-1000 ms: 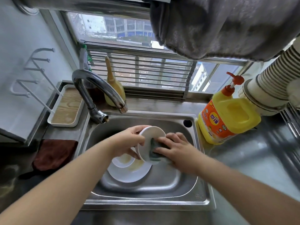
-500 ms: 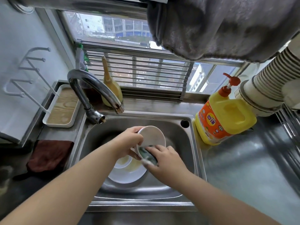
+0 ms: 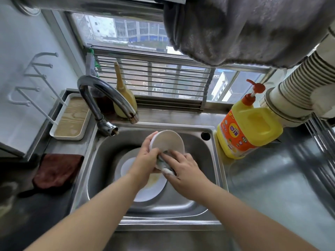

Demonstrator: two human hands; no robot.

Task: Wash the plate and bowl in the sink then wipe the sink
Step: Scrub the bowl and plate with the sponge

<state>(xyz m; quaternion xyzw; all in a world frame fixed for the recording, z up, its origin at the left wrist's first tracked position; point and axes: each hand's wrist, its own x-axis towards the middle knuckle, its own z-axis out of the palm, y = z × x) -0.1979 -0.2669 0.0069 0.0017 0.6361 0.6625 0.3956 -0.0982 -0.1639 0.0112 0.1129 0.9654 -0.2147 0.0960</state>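
We held the white bowl (image 3: 167, 142) tilted on edge above the steel sink (image 3: 107, 160), its opening turned toward the window. Our left hand (image 3: 146, 160) had its fingers curled around the bowl's near rim, clamped on it, while our right hand (image 3: 183, 169) pressed a soapy green sponge (image 3: 165, 164) against the lower part of the bowl, fingers closed together over the sponge. The white plate (image 3: 145, 189) lay flat on the sink floor under our wrists, with a yellowish smear showing on it. We judged the bowl to be stiff, light and breakable, and slick under the suds, so the rim looked like the safest place to grip, thumb on one face and fingers on the other. A slip here would likely drop it onto the plate below. The faucet (image 3: 108, 98) showed no running water
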